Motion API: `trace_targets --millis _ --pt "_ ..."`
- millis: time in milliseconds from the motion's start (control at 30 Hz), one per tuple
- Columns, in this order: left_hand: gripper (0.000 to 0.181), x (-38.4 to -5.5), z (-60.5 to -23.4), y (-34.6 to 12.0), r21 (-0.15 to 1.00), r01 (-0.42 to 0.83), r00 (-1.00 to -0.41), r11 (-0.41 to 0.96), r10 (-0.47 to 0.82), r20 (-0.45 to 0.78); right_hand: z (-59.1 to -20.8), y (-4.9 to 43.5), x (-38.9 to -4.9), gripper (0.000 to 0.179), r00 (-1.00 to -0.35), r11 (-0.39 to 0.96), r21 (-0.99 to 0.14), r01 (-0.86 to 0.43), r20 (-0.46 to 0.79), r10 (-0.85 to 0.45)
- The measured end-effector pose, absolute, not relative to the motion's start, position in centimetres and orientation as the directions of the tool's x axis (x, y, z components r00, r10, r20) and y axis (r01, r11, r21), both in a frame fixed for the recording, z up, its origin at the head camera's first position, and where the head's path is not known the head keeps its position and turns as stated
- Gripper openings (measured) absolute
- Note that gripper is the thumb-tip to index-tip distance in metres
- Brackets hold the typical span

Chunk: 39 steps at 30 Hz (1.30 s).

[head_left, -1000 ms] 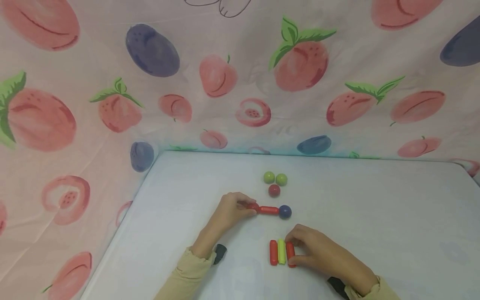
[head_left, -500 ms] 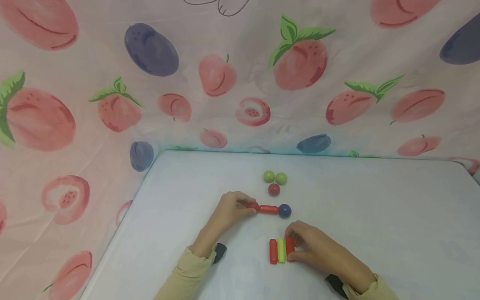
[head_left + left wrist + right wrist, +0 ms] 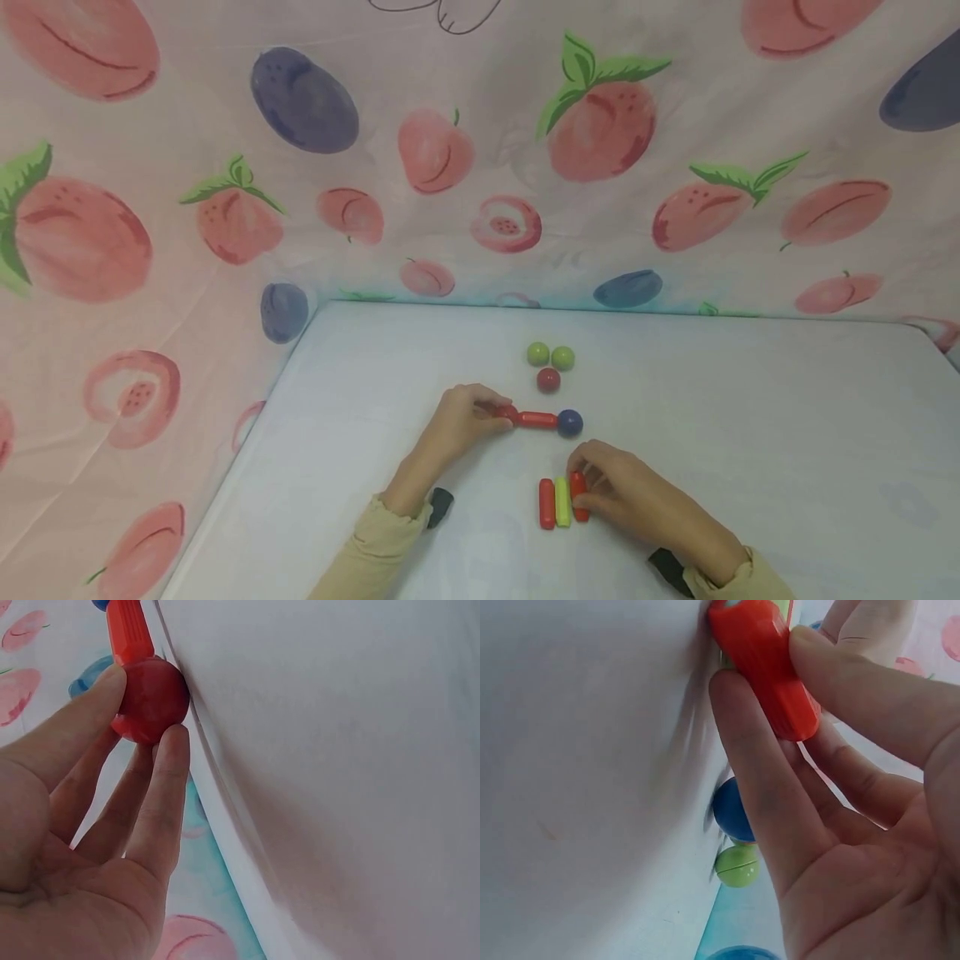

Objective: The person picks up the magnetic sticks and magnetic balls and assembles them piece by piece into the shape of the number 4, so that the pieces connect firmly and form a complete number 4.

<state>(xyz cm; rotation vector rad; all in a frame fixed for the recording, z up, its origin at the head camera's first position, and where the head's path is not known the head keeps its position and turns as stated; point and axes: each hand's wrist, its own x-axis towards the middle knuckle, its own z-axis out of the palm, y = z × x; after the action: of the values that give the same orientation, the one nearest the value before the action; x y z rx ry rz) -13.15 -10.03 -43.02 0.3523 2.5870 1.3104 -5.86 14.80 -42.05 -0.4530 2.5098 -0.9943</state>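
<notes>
My left hand (image 3: pixel 459 423) pinches a red ball (image 3: pixel 154 701) between thumb and fingers. A red rod (image 3: pixel 537 420) joins that ball to a blue ball (image 3: pixel 570 422), so the three lie in one line on the table. Nearer to me, my right hand (image 3: pixel 626 487) holds another red rod (image 3: pixel 769 671) by thumb and fingertips, slightly tilted. Close to its left lie a yellow-green rod (image 3: pixel 563 502) and a further red rod (image 3: pixel 547 504), side by side. The right wrist view shows the held rod's ribbed side and part of its end.
Beyond the joined piece, two green balls (image 3: pixel 537 353) and a loose red ball (image 3: pixel 548 380) sit in a cluster on the white table (image 3: pixel 750 417). A fruit-patterned cloth (image 3: pixel 480 150) hangs behind the table and along its left side.
My right hand has moved slightly away from me, drawing the red rod with it and tilting it. The left hand and the joined piece have stayed in place.
</notes>
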Motion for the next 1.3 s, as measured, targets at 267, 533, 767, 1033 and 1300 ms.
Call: trace_targets --millis 267,533,767,1033,1300 --pt "0.027 -13.1 -43.0 -9.9 0.813 0.107 -0.948 0.573 0.305 -0.090 -42.1 14.5 -6.0 0.031 -0.880 0.696 -0.715 -0.065 -0.288 -0.378" --pt "0.028 -12.5 -43.1 -9.7 0.792 0.092 -0.950 0.603 0.292 -0.111 -42.1 14.5 -6.3 0.031 -0.890 0.686 -0.722 -0.091 -0.250 -0.381" --pt "0.027 -12.4 -43.1 -9.6 0.790 0.098 -0.952 0.606 0.289 -0.104 -41.8 14.2 -6.6 0.030 -0.897 0.678 -0.729 -0.096 -0.232 -0.376" --pt "0.027 -12.2 -43.1 -9.7 0.792 0.101 -0.946 0.603 0.304 -0.111 -41.4 14.2 -7.0 0.027 -0.900 0.661 -0.738 -0.135 -0.187 -0.393" --pt "0.026 -12.0 -42.9 -9.7 0.796 0.096 -0.946 0.598 0.303 -0.114 -40.9 14.0 -7.5 0.030 -0.904 0.645 -0.744 -0.174 -0.138 -0.404"
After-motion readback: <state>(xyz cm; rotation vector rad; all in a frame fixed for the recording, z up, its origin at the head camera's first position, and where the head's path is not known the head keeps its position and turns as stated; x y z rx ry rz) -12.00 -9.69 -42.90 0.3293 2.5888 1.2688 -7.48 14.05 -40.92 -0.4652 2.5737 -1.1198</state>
